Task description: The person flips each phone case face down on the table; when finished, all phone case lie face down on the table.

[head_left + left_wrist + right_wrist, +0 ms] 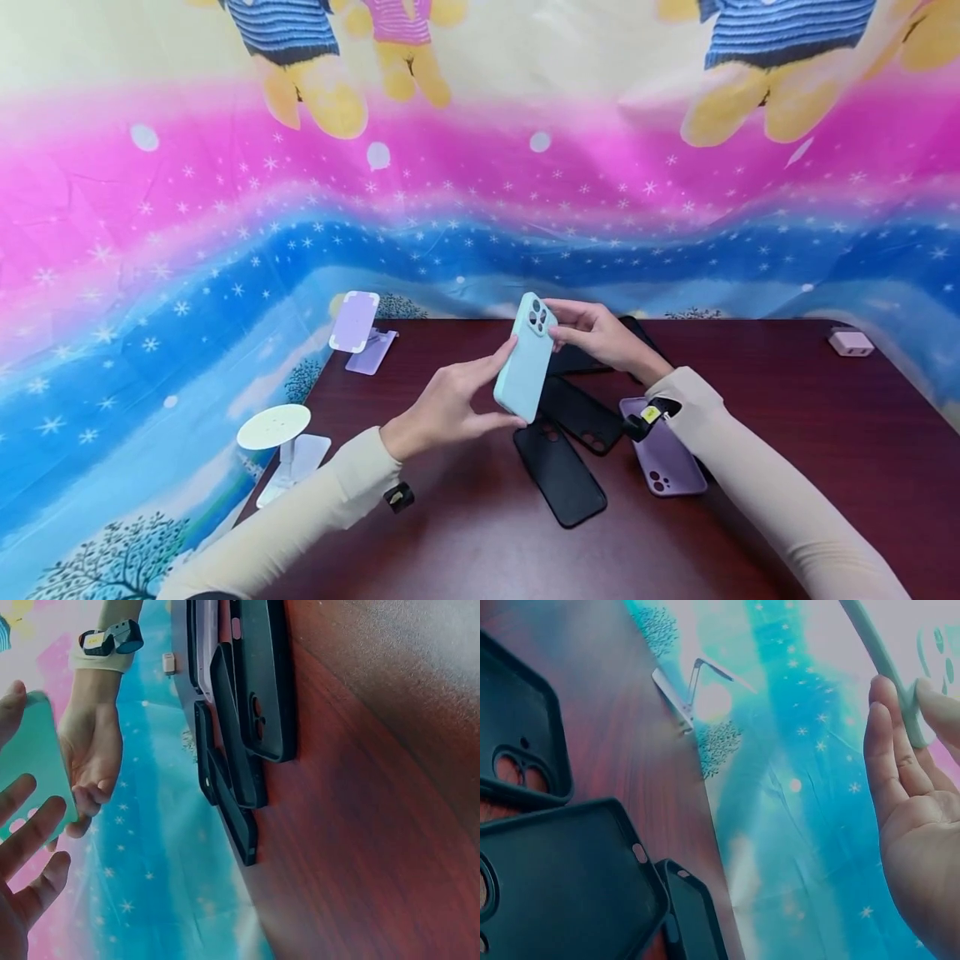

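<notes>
A mint-green phone case (pixel 527 358) is held up above the table, tilted, its camera cutouts at the top. My left hand (pixel 457 400) holds it from the left, with the thumb at the bottom end and a finger along the side edge. At the top right corner, beside the cutouts, my right hand (pixel 592 333) pinches the case between thumb and fingers. The right wrist view shows the right thumb on one face of the green case (pixel 885 667) and fingers on the other. In the left wrist view, the left hand (pixel 30 877) has some fingers spread.
Below the hands lie several black phone cases (pixel 561 475) and a purple phone case (pixel 667 454) on the dark red table (pixel 450 533). A purple stand (pixel 355 322) and a white round-topped stand (pixel 273 427) are at the left edge. A white charger plug (pixel 851 342) sits back right.
</notes>
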The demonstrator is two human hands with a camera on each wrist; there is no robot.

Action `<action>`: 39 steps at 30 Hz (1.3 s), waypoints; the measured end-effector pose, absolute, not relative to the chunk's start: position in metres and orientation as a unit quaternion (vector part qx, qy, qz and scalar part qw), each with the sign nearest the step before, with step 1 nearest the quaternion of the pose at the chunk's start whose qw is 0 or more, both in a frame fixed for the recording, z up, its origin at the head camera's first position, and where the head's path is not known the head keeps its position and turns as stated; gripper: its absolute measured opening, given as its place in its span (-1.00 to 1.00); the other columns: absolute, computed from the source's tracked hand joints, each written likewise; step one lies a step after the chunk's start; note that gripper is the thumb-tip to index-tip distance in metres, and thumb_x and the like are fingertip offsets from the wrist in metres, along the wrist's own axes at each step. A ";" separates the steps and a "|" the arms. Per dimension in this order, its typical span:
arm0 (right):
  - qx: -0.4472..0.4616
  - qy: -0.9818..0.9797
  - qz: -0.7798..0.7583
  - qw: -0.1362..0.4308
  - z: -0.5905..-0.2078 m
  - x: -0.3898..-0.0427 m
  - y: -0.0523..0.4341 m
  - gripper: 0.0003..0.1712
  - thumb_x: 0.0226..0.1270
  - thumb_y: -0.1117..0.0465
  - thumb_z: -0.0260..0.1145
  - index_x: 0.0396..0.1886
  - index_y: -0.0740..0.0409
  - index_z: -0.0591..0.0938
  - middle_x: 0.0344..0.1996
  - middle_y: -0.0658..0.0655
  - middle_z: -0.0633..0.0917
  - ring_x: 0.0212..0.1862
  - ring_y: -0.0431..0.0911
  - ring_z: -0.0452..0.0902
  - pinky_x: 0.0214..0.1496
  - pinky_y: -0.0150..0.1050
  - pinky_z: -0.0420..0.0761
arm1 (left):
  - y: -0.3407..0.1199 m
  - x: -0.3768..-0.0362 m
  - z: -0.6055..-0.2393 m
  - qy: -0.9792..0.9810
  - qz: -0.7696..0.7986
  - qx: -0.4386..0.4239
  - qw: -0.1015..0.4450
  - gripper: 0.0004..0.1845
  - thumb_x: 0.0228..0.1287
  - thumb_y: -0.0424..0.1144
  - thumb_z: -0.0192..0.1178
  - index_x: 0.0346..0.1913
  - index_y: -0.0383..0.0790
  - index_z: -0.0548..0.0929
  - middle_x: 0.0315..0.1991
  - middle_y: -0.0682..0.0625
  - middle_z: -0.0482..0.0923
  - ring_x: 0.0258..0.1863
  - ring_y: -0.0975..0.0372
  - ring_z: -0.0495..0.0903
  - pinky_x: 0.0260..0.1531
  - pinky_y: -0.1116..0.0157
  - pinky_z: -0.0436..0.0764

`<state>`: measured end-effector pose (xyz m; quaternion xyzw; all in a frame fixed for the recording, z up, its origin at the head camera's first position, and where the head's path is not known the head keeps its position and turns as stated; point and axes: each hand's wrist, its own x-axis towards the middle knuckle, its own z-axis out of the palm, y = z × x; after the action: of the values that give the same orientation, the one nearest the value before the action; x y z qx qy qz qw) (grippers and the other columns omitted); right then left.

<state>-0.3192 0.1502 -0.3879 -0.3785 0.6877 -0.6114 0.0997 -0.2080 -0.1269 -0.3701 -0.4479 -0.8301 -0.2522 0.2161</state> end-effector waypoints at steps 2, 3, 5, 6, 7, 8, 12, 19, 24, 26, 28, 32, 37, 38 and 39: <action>-0.371 0.659 -0.643 0.120 -0.388 -0.320 0.152 -0.39 0.41 0.28 0.15 0.43 0.13 0.26 0.08 0.10 0.62 -0.21 -0.06 0.61 -0.14 -0.20 0.63 | -0.128 -0.208 -0.373 -0.831 -0.276 -0.437 0.203 0.09 -0.06 0.12 0.45 0.49 -0.09 0.08 0.33 0.12 0.38 0.08 0.40 0.55 -0.08 0.46 0.57; -0.367 0.641 -0.661 0.132 -0.389 -0.320 0.152 -0.39 0.42 0.31 0.13 0.43 0.17 0.25 0.04 0.10 0.63 -0.22 -0.08 0.60 -0.14 -0.23 0.62 | -0.129 -0.207 -0.374 -0.831 -0.290 -0.432 0.196 0.08 -0.06 0.08 0.46 0.49 -0.09 0.08 0.33 0.11 0.39 0.04 0.40 0.56 -0.13 0.48 0.58; -0.364 0.604 -0.692 0.155 -0.390 -0.320 0.154 -0.40 0.43 0.36 0.09 0.43 0.26 0.21 -0.06 0.12 0.64 -0.24 -0.08 0.57 -0.14 -0.27 0.61 | -0.130 -0.206 -0.378 -0.833 -0.314 -0.419 0.180 0.09 -0.06 -0.01 0.48 0.49 -0.09 0.07 0.31 0.08 0.41 -0.08 0.40 0.58 -0.27 0.49 0.61; -0.363 0.591 -0.702 0.162 -0.390 -0.321 0.154 -0.40 0.43 0.38 0.07 0.43 0.29 0.20 -0.11 0.12 0.64 -0.25 -0.09 0.56 -0.14 -0.28 0.61 | -0.131 -0.206 -0.379 -0.834 -0.324 -0.413 0.173 0.09 -0.06 -0.05 0.49 0.49 -0.10 0.06 0.28 0.06 0.45 -0.16 0.39 0.59 -0.34 0.48 0.61; -0.361 0.583 -0.708 0.168 -0.391 -0.322 0.154 -0.41 0.44 0.39 0.05 0.43 0.30 0.20 -0.16 0.12 0.65 -0.25 -0.09 0.56 -0.15 -0.29 0.60 | -0.132 -0.205 -0.381 -0.834 -0.332 -0.408 0.166 0.09 -0.06 -0.08 0.50 0.49 -0.11 0.06 0.24 0.03 0.49 -0.24 0.36 0.60 -0.41 0.46 0.61; -0.361 0.578 -0.712 0.170 -0.392 -0.322 0.154 -0.42 0.44 0.40 0.04 0.42 0.31 0.20 -0.20 0.11 0.65 -0.26 -0.09 0.55 -0.15 -0.30 0.60 | -0.133 -0.205 -0.383 -0.836 -0.337 -0.403 0.161 0.08 -0.06 -0.10 0.49 0.49 -0.12 0.06 0.21 0.01 0.51 -0.30 0.33 0.59 -0.45 0.43 0.61; -0.349 0.587 -0.712 0.164 -0.393 -0.326 0.153 -0.44 0.45 0.37 0.04 0.41 0.31 0.23 -0.26 0.10 0.67 -0.28 -0.10 0.55 -0.15 -0.31 0.58 | -0.135 -0.204 -0.387 -0.849 -0.329 -0.385 0.151 0.06 0.01 -0.07 0.45 0.50 -0.13 0.02 0.07 0.00 0.59 -0.44 0.32 0.51 -0.52 0.41 0.55; -0.312 0.630 -0.699 0.133 -0.393 -0.329 0.145 -0.44 0.43 0.24 0.14 0.37 0.29 0.31 -0.09 0.10 0.70 -0.30 -0.13 0.61 -0.16 -0.27 0.62 | -0.137 -0.204 -0.390 -0.871 -0.301 -0.369 0.118 0.00 0.18 0.03 0.29 0.52 -0.14 -0.10 0.31 0.04 0.41 -0.29 0.40 0.50 -0.41 0.47 0.44; -0.305 0.684 -0.656 0.095 -0.392 -0.331 0.142 -0.44 0.39 0.14 0.20 0.34 0.19 0.39 -0.16 0.12 0.73 -0.32 -0.04 0.63 -0.21 -0.23 0.65 | -0.140 -0.205 -0.391 -0.883 -0.291 -0.352 0.109 -0.01 0.19 0.07 0.27 0.51 -0.15 -0.08 0.40 0.06 0.28 -0.07 0.41 0.57 -0.35 0.45 0.48; -0.308 0.710 -0.629 0.077 -0.392 -0.334 0.141 -0.47 0.38 0.12 0.20 0.32 0.12 0.43 -0.24 0.12 0.74 -0.33 0.02 0.63 -0.24 -0.21 0.64 | -0.142 -0.206 -0.390 -0.889 -0.283 -0.343 0.107 0.00 0.17 0.11 0.27 0.51 -0.14 -0.05 0.36 0.06 0.35 -0.09 0.41 0.58 -0.37 0.44 0.48; -0.313 0.735 -0.598 0.062 -0.392 -0.336 0.140 -0.50 0.39 0.11 0.20 0.30 0.03 0.46 -0.28 0.13 0.74 -0.32 0.07 0.63 -0.27 -0.18 0.62 | -0.144 -0.208 -0.391 -0.895 -0.276 -0.335 0.100 -0.01 0.16 0.15 0.26 0.51 -0.14 -0.01 0.26 0.05 0.47 -0.17 0.38 0.60 -0.42 0.43 0.48; -0.320 0.772 -0.547 0.057 -0.392 -0.346 0.133 -0.56 0.38 0.04 0.20 0.24 -0.12 0.52 -0.27 0.12 0.75 -0.27 0.21 0.61 -0.27 -0.07 0.60 | -0.150 -0.214 -0.394 -0.912 -0.262 -0.308 0.067 -0.01 0.15 0.21 0.23 0.50 -0.14 0.02 -0.05 0.14 0.64 -0.40 0.35 0.55 -0.56 0.42 0.43; -0.322 0.815 -0.477 0.069 -0.399 -0.363 0.117 -0.55 0.36 -0.04 0.20 0.22 -0.13 0.54 -0.28 0.10 0.75 -0.31 0.10 0.60 -0.35 -0.15 0.51 | -0.161 -0.226 -0.403 -0.929 -0.254 -0.270 0.004 -0.07 0.20 0.19 0.19 0.50 -0.09 0.03 -0.37 0.22 0.56 -0.51 0.37 0.46 -0.56 0.42 0.45; -0.321 0.822 -0.465 0.072 -0.401 -0.366 0.113 -0.54 0.37 -0.04 0.20 0.23 -0.10 0.53 -0.26 0.09 0.75 -0.31 0.06 0.60 -0.36 -0.17 0.49 | -0.164 -0.229 -0.405 -0.931 -0.252 -0.265 -0.005 -0.08 0.22 0.18 0.19 0.50 -0.09 0.03 -0.38 0.22 0.55 -0.49 0.39 0.47 -0.54 0.42 0.46; -0.321 0.828 -0.453 0.074 -0.402 -0.370 0.110 -0.54 0.37 -0.04 0.20 0.24 -0.08 0.53 -0.24 0.07 0.75 -0.31 0.03 0.60 -0.36 -0.18 0.47 | -0.166 -0.232 -0.407 -0.932 -0.252 -0.261 -0.012 -0.10 0.23 0.16 0.19 0.50 -0.10 0.03 -0.38 0.21 0.55 -0.49 0.39 0.48 -0.52 0.41 0.47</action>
<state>-0.3699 0.1100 -0.4024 -0.3211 0.8282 -0.4533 0.0740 -0.2317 -0.1665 -0.4070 -0.2607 -0.9319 -0.2518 -0.0124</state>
